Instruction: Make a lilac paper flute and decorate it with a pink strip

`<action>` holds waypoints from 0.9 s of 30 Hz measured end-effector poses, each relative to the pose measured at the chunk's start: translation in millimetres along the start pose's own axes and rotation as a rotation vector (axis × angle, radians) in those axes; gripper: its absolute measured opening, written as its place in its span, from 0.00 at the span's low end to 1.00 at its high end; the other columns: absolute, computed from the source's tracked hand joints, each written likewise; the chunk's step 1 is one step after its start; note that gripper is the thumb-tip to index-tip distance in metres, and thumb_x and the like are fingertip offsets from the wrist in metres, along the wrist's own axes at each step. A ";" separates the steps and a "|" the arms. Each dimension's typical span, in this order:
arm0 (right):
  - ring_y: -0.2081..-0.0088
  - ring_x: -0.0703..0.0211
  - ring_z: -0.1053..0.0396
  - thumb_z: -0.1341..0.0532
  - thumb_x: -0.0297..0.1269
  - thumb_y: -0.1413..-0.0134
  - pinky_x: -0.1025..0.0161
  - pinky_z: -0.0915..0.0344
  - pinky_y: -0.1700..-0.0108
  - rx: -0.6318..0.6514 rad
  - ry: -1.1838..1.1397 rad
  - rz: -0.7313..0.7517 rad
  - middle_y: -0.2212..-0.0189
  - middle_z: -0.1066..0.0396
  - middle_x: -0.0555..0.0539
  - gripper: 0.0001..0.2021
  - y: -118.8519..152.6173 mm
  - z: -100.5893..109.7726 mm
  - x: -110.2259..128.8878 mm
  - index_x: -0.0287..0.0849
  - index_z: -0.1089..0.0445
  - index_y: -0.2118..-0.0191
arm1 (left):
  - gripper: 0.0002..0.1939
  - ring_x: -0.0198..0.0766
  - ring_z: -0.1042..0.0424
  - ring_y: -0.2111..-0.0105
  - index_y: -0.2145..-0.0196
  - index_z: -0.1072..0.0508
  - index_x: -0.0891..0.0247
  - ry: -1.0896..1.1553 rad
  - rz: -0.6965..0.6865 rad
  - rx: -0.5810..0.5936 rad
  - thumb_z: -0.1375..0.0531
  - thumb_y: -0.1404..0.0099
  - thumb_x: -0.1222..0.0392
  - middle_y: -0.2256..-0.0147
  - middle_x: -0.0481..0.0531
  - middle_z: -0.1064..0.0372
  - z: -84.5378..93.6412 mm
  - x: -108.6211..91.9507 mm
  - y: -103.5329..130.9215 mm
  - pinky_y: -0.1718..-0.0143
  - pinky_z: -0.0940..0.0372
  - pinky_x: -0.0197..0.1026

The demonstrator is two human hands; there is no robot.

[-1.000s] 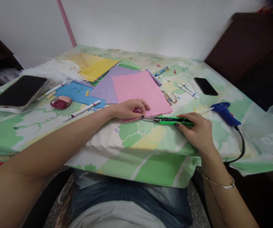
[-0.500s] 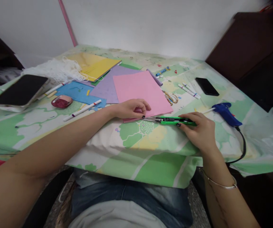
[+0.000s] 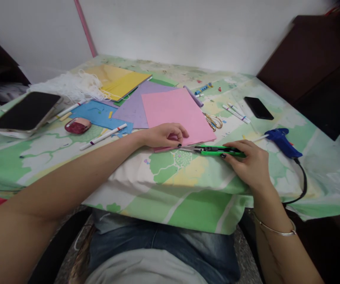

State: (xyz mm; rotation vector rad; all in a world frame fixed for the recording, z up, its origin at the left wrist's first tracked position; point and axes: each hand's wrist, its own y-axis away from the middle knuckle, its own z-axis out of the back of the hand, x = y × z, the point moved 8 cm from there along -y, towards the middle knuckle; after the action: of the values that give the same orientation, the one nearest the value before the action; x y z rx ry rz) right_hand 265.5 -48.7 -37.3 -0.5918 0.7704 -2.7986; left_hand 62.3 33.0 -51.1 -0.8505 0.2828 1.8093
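My right hand (image 3: pixel 251 163) is closed round a green and black utility knife (image 3: pixel 213 150), held low over the table's near side. Its blade is out, pointing left along the near edge of the pink paper (image 3: pixel 172 108). Over that same edge, my left hand (image 3: pixel 165 135) rests with fingers curled and the thumb beside the blade tip, gripping the sheet. A second pink layer shows just under the top one. Whether the tip lies between the layers or only touches the edge, I cannot tell. Purple paper (image 3: pixel 131 108) lies partly beneath the pink.
Gold-handled scissors (image 3: pixel 214 121) lie right of the paper. A blue glue gun (image 3: pixel 284 142) with a cord and a black phone (image 3: pixel 258 107) are farther right. To the left are a marker (image 3: pixel 103 137), blue felt (image 3: pixel 95 114), white yarn (image 3: pixel 66 86) and a larger phone (image 3: pixel 27 112).
Both hands, the knife and the pink paper keep practically the same positions. The whole view has shifted very slightly.
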 end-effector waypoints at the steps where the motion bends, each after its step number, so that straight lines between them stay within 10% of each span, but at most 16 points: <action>1: 0.64 0.50 0.30 0.37 0.39 0.54 0.54 0.35 0.60 0.002 0.004 -0.002 0.66 0.27 0.44 0.11 -0.1 0.7 -0.8 0.42 0.25 0.63 | 0.02 0.37 0.35 0.51 0.70 0.31 0.65 -0.001 0.002 0.001 0.43 0.41 0.67 0.50 0.57 0.34 -0.1 0.0 0.0 0.53 0.40 0.39; 27: 0.63 0.49 0.30 0.39 0.39 0.53 0.52 0.34 0.59 0.000 -0.009 0.012 0.66 0.27 0.43 0.11 0.7 -0.6 7.6 0.43 0.25 0.63 | 0.01 0.38 0.34 0.52 0.70 0.31 0.65 0.020 0.006 0.005 0.43 0.42 0.65 0.50 0.57 0.34 -0.6 1.2 0.3 0.54 0.39 0.39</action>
State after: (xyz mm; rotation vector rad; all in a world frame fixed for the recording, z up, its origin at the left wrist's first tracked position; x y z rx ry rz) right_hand 258.4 -51.1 -35.7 -0.5969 0.7698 -2.7832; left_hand 62.1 33.4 -52.4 -0.8657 0.3034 1.8056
